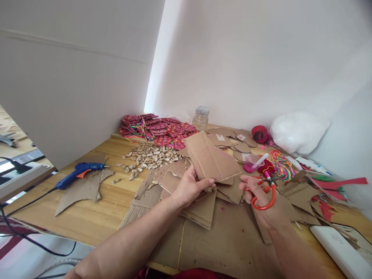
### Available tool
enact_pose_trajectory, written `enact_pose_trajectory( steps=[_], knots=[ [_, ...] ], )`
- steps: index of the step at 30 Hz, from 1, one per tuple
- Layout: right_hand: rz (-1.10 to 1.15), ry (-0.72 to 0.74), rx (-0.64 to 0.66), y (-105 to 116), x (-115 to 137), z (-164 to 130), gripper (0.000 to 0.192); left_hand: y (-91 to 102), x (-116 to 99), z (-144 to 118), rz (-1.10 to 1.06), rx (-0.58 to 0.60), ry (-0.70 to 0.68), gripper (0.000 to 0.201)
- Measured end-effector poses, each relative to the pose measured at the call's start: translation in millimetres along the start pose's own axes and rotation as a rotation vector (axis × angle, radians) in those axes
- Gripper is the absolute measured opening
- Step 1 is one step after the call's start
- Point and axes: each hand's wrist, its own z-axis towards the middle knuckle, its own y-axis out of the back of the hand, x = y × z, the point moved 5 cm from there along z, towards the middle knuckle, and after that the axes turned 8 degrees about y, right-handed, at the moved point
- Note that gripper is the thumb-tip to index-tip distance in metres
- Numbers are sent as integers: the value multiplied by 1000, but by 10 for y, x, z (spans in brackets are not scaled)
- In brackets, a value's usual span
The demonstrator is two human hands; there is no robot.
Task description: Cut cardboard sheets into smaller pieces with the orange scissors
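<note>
My left hand (190,188) holds a rectangular piece of brown corrugated cardboard (210,157) by its near edge, lifted above a heap of cardboard scraps (192,209). My right hand (258,193) grips orange-handled scissors (263,192), fingers through the loops, blades pointing up and right. The scissors sit just right of the held cardboard, a small gap between them.
A blue glue gun (78,173) with a black cord lies at left on a cardboard piece. Pale seeds (148,157), red woven pieces (158,130), a clear jar (201,117), cardboard discs (232,139), coloured cords (280,162) and a white bag (298,131) line the back. A white slab (340,252) lies near right.
</note>
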Motion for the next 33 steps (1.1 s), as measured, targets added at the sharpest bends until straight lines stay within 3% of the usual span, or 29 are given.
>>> enact_pose_trajectory(
  steps=[3, 6, 9, 12, 17, 24, 28, 33],
  knots=[
    [206, -141, 66, -273, 29, -57, 41, -73, 15, -43, 13, 83, 65, 54],
    [260, -114, 11, -393, 79, -46, 45, -93, 13, -67, 0, 100, 115, 52],
    [343, -105, -59, -443, 70, -24, 52, -7, 0, -30, -13, -15, 118, 43],
    [376, -104, -117, -461, 44, -26, 56, 95, -14, 23, 40, -131, 81, 48],
    [323, -86, -59, -454, -23, -36, 43, 127, 13, 28, 115, -124, 96, 50],
    [217, -43, -42, -345, -202, -66, 41, 159, 7, -22, 175, -88, 139, 45],
    [64, -14, 61, -343, -144, -119, 42, 193, 41, -12, 197, -120, 175, 40],
    [-124, -6, 264, -367, 60, -137, 48, 226, 2, 8, 109, -210, 66, 38]
  ],
)
